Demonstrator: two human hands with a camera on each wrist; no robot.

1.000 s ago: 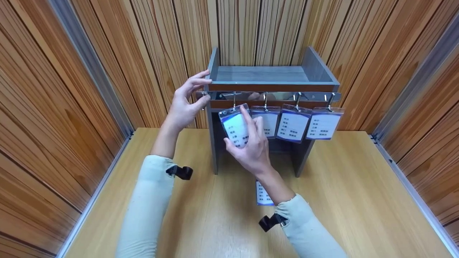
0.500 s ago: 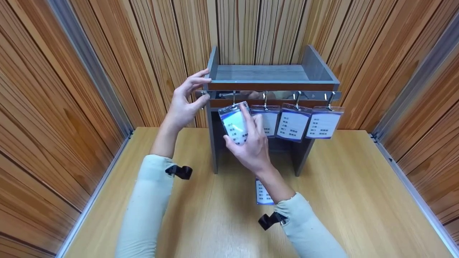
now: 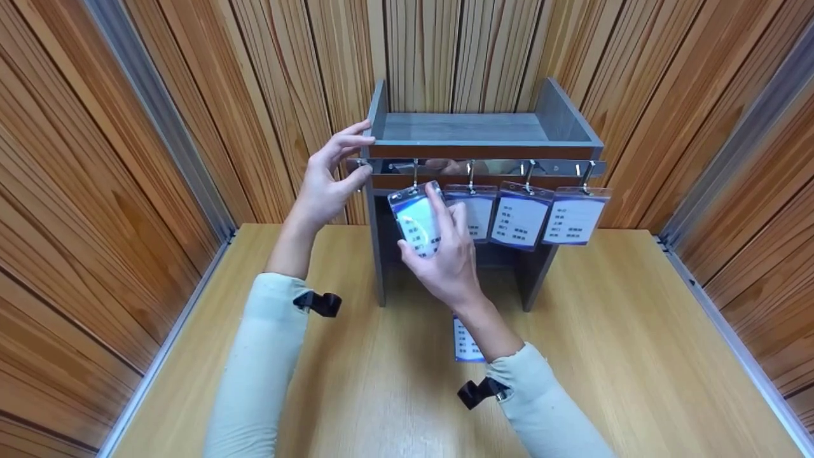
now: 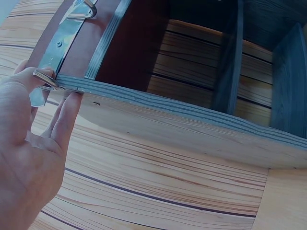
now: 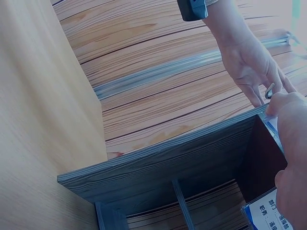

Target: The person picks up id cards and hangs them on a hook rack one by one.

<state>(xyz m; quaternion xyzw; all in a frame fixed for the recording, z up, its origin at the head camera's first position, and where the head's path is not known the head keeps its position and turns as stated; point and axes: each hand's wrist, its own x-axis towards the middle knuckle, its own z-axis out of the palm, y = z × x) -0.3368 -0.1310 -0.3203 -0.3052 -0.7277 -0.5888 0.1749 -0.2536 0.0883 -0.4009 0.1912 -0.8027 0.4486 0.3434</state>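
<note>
My right hand (image 3: 445, 257) pinches an ID badge holder (image 3: 416, 219), thumb at its lower left edge and index finger along its top right. The clear holder is tilted, its top edge at the second hook (image 3: 416, 173) from the left; whether the hook passes through its slot I cannot tell. My left hand (image 3: 327, 181) grips the left side of the grey shelf unit (image 3: 379, 248), thumb on the end of the metal hook rail (image 3: 502, 168). In the left wrist view, the left hand's (image 4: 36, 153) fingers lie on the outer side of the panel, beside the leftmost hook (image 4: 45, 79).
Three badge holders hang on the hooks to the right, including one at the far right (image 3: 575, 218). Another badge (image 3: 467, 340) lies on the wooden table (image 3: 369, 394), partly under my right forearm. Wood-panelled walls (image 3: 305, 83) stand behind and at both sides.
</note>
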